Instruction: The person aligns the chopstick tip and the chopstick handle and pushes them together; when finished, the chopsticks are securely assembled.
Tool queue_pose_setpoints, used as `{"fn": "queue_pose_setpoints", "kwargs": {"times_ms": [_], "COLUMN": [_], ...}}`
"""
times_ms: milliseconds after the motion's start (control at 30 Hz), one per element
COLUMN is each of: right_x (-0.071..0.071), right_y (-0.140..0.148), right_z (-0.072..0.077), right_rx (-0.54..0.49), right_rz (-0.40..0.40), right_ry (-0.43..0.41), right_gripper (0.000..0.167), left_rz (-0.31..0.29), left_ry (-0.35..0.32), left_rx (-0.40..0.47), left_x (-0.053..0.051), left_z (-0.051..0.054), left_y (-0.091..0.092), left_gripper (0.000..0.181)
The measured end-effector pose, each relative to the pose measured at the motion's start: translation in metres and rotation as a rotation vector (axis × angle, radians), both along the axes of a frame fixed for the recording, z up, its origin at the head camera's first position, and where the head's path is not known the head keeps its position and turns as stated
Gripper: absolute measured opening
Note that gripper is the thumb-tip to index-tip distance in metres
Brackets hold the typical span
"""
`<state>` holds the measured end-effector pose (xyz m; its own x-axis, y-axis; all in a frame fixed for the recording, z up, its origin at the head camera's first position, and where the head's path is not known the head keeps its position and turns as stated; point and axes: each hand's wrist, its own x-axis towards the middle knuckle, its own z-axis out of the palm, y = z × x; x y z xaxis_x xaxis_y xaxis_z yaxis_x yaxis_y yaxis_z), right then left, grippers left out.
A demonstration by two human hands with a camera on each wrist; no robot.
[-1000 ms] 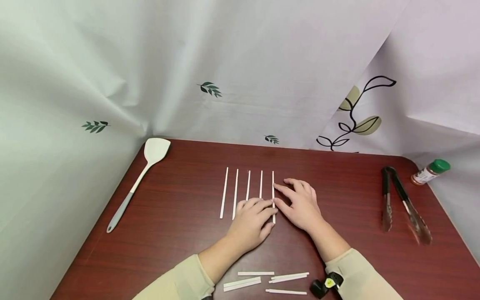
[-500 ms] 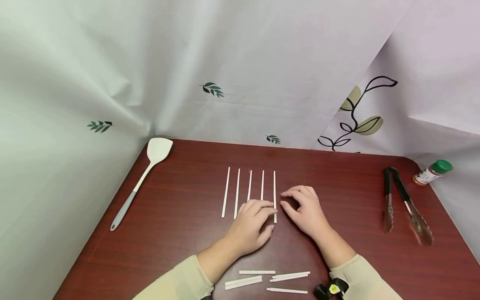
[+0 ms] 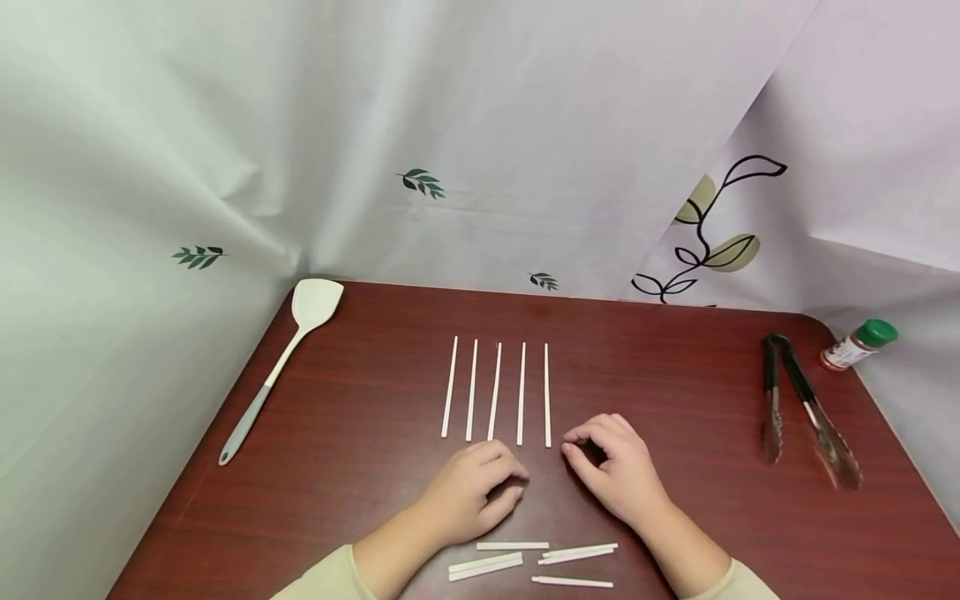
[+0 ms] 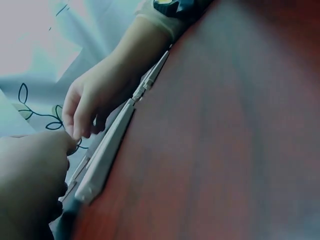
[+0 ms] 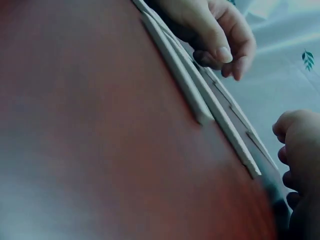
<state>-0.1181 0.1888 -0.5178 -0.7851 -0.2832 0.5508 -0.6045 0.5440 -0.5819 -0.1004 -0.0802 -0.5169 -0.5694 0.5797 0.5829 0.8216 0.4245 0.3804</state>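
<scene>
Several thin white sticks (image 3: 521, 396) lie side by side in a spaced row, pointing away from me. Just below the row's near ends is my left hand (image 3: 471, 493), its fingers loosely bent and holding nothing. My right hand (image 3: 617, 465) is just right of the near end of the rightmost stick (image 3: 547, 400), apart from it, fingers relaxed, nothing held. Close to the near edge, more white sticks (image 3: 512, 547) lie crosswise in a loose group. Those sticks (image 5: 175, 65) appear large in the right wrist view, with both hands beyond them.
A white spatula (image 3: 279, 362) with a grey handle lies at the left of the dark red table (image 3: 360, 375). At the right are black-handled metal tongs (image 3: 810, 392) and a green-capped bottle (image 3: 857, 346). A patterned white cloth (image 3: 487, 125) hangs behind.
Both hands have drawn back toward me. My right hand has left the rightmost stick, which it was touching, and my left hand has come off the row. The sticks stay in place.
</scene>
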Motion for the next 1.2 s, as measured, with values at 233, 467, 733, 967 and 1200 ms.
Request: {"fn": "queue_pose_setpoints", "kwargs": {"times_ms": [233,467,733,967,1200], "right_x": [0.032,0.052,0.051,0.049,0.05], "right_y": [0.001,0.004,0.006,0.006,0.004], "right_z": [-0.004,-0.009,-0.009,-0.01,-0.008], "right_rx": [-0.03,-0.012,0.123,0.129,0.107], "right_rz": [0.094,0.253,0.381,0.422,0.4], "right_ry": [0.043,0.107,0.145,0.149,0.079], "right_gripper": [0.016,0.029,0.046,0.034,0.03], "left_rz": [-0.105,-0.184,-0.238,-0.21,-0.146], "left_ry": [-0.02,-0.057,-0.08,-0.178,-0.296], "left_rx": [-0.008,-0.036,-0.051,-0.059,-0.088], "left_x": [0.015,0.021,0.013,0.015,0.018], "left_z": [-0.002,-0.003,-0.001,0.003,0.009], "left_y": [-0.024,-0.034,-0.034,-0.033,-0.029], "left_gripper": [0.022,0.035,0.04,0.024,0.018]}}
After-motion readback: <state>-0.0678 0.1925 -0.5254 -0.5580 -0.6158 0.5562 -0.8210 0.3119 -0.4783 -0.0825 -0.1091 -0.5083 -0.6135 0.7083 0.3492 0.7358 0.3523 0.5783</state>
